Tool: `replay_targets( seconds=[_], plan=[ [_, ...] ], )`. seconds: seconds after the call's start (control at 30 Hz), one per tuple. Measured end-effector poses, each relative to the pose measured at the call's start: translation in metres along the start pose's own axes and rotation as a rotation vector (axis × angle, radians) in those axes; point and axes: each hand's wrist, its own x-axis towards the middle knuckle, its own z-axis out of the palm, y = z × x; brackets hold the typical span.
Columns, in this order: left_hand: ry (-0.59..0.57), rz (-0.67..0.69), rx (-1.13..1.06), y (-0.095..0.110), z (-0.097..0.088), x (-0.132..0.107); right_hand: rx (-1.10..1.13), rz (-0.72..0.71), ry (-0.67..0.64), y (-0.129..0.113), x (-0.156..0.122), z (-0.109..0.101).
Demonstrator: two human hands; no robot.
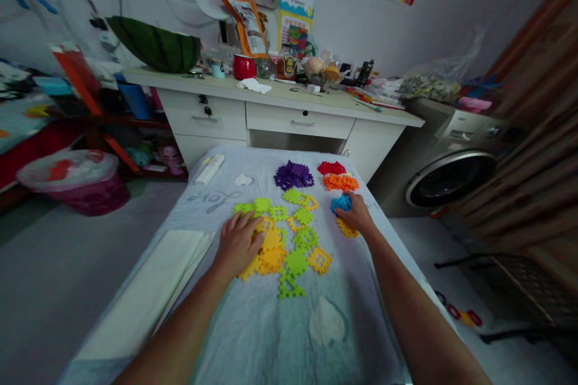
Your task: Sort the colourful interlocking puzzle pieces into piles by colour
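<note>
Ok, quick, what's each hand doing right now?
Left hand: open, palm down on the yellow pieces.
Right hand: curled over the blue pieces; whether it grips them cannot be told.

2 bare forearms enter from the bottom edge of the view, 1 on each side, and narrow toward the wrists. No sleeve, cuff or glove covers either of them as far down as the picture shows; whatever is worn above the elbows lies outside the view. The left hand (238, 242) is broad-backed, with its knuckles showing as a low ridge and its fingers short and close together. The right hand (356, 212) looks smaller, being farther from the camera, with its wrist lean and the forearm behind it long. No watch, ring, band or marking shows on either wrist or hand.
</note>
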Motion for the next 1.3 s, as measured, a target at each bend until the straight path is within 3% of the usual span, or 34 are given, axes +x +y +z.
replay_targets(
  seconds=[0.27, 0.47, 0.7, 0.9, 1.07, 1.17, 1.3],
  plan=[
    [0.014, 0.008, -0.003, -0.002, 0.001, 0.0, -0.019, -0.12, -0.01, -0.013, -0.008, 0.012],
    [0.02, 0.005, -0.02, -0.001, 0.001, 0.0, 0.015, -0.187, 0.051, -0.03, -0.017, 0.009],
    [0.01, -0.007, -0.042, 0.0, 0.0, -0.001, 0.258, -0.407, 0.035, -0.097, -0.045, -0.001],
    [0.064, -0.012, -0.107, -0.001, 0.0, 0.001, 0.412, -0.544, -0.11, -0.144, -0.072, 0.014],
    [0.166, 0.025, -0.231, 0.004, -0.01, 0.0, 0.504, -0.533, -0.088, -0.151, -0.082, 0.03],
    [0.127, 0.142, -0.297, 0.01, -0.013, -0.002, 0.537, -0.508, -0.091, -0.147, -0.081, 0.034],
    [0.061, 0.132, -0.36, 0.015, -0.011, -0.002, 0.447, -0.52, -0.114, -0.141, -0.079, 0.031]
  ],
)
